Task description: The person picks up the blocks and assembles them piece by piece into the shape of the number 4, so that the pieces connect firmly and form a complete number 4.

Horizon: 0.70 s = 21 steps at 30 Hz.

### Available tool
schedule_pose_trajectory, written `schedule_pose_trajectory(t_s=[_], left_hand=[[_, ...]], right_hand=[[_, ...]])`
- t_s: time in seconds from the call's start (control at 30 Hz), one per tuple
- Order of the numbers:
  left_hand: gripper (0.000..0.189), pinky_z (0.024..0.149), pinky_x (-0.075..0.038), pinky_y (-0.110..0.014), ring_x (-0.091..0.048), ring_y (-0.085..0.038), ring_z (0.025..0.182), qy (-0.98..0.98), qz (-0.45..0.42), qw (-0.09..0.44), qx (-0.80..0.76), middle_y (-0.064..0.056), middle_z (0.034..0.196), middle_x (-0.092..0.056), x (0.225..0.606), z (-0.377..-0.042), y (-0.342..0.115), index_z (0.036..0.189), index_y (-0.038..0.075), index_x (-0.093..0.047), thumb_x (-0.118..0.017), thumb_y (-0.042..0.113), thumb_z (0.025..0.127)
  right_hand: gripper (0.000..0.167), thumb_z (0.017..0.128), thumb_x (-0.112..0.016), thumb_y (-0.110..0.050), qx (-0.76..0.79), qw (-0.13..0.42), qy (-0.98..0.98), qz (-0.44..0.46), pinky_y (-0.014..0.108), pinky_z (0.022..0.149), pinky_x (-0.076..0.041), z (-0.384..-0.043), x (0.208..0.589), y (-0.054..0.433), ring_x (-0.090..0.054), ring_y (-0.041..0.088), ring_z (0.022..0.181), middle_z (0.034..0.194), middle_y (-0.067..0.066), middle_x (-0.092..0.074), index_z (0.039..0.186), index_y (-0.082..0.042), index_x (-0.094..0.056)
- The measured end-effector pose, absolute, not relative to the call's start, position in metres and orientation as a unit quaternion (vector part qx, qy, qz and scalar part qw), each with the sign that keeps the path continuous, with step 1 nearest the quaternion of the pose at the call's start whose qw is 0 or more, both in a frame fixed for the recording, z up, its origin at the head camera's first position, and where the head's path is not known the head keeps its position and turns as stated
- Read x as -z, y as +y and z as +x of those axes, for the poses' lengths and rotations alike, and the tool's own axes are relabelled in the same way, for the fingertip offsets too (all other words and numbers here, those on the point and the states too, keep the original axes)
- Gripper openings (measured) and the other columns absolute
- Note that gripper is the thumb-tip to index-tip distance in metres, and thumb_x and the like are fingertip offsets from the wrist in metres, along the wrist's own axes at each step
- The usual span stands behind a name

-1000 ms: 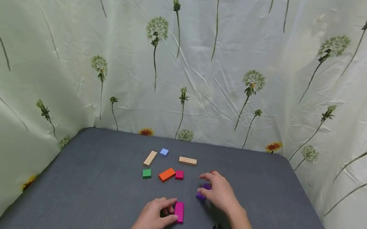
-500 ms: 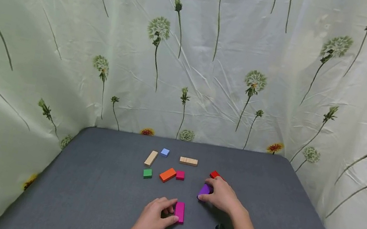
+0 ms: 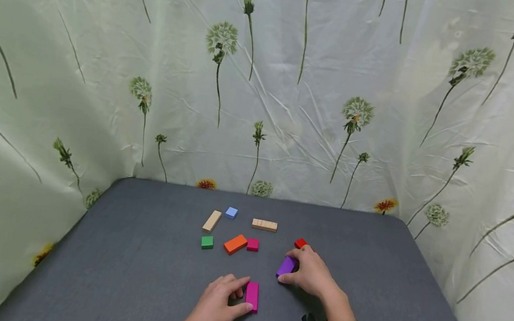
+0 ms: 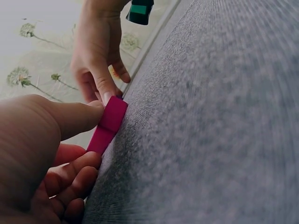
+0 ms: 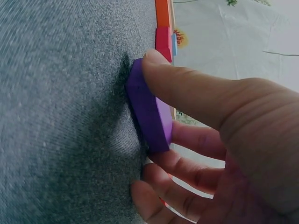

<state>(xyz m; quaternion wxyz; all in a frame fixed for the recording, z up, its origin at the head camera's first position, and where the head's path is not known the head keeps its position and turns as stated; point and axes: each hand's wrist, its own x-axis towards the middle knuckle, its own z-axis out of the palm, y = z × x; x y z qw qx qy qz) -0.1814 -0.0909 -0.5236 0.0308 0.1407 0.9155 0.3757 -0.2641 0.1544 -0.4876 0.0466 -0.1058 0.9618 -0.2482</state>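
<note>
Near the table's front, my left hand (image 3: pixel 215 303) pinches a magenta rectangular block (image 3: pixel 252 296) lengthwise. In the left wrist view its thumb presses one end of the magenta block (image 4: pixel 110 119) and fingertips meet the other; the block lies on the cloth. To the right and farther back, my right hand (image 3: pixel 314 277) holds a purple block (image 3: pixel 287 267) between thumb and fingers. The right wrist view shows the purple block (image 5: pixel 148 109) at the cloth, its thumb on one end. A red block (image 3: pixel 301 243) lies just beyond the right fingers, partly covered by them.
Farther back on the dark grey table (image 3: pixel 138 277) lie an orange block (image 3: pixel 235 244), a crimson block (image 3: pixel 253 245), a green block (image 3: pixel 207 242), a blue block (image 3: pixel 231 213) and two wooden blocks (image 3: pixel 212 221). A flowered curtain (image 3: pixel 180 67) hangs behind.
My right hand has closed its fingers on the purple block, which has turned slightly, and the red block now shows more. My left hand stays on the magenta block.
</note>
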Motion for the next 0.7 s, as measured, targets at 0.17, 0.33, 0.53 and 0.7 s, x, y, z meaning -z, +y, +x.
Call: schedule_pose_trajectory(t_s=[0.17,0.33,0.53,0.7], left_hand=[[0.06,0.072,-0.036,-0.034,-0.046,-0.01,0.083,0.917,0.137,0.03,-0.373,0.012,0.086,-0.051,0.5236,-0.1821,-0.0893,0.134,0.015,-0.066,-0.082,0.041,0.083],[0.06,0.071,-0.036,-0.034,-0.046,-0.011,0.083,0.919,0.133,0.032,-0.369,0.011,0.085,-0.05,0.523,-0.1829,-0.0889,0.135,0.016,-0.066,-0.082,0.042,0.083],[0.061,0.071,-0.037,-0.033,-0.047,-0.011,0.083,0.919,0.129,0.04,-0.37,0.012,0.085,-0.051,0.5227,-0.1832,-0.0892,0.135,0.017,-0.066,-0.082,0.043,0.083],[0.06,0.072,-0.036,-0.035,-0.046,-0.011,0.083,0.917,0.13,0.044,-0.375,0.011,0.086,-0.051,0.5232,-0.1833,-0.0897,0.134,0.015,-0.066,-0.082,0.043,0.083]], right_hand=[[0.055,0.07,-0.094,-0.026,0.279,0.037,0.952,-0.121,0.042,0.084,-0.049,-0.2648,0.4869,0.1547,-0.056,0.017,0.089,0.102,0.0,-0.06,0.116,-0.012,-0.067],[0.057,0.068,-0.095,-0.021,0.325,0.046,0.935,-0.136,0.039,0.073,-0.049,-0.2653,0.4872,0.1559,-0.056,0.015,0.081,0.091,-0.002,-0.061,0.115,-0.012,-0.063],[0.05,0.078,-0.089,-0.017,0.376,0.07,0.913,-0.139,0.034,0.059,-0.047,-0.2671,0.491,0.1604,-0.057,0.018,0.066,0.077,0.003,-0.059,0.12,-0.013,-0.063],[0.035,0.089,-0.078,-0.011,0.418,0.077,0.893,-0.146,0.035,0.059,-0.05,-0.2688,0.4924,0.1615,-0.059,0.018,0.062,0.073,0.004,-0.059,0.121,-0.011,-0.065]])
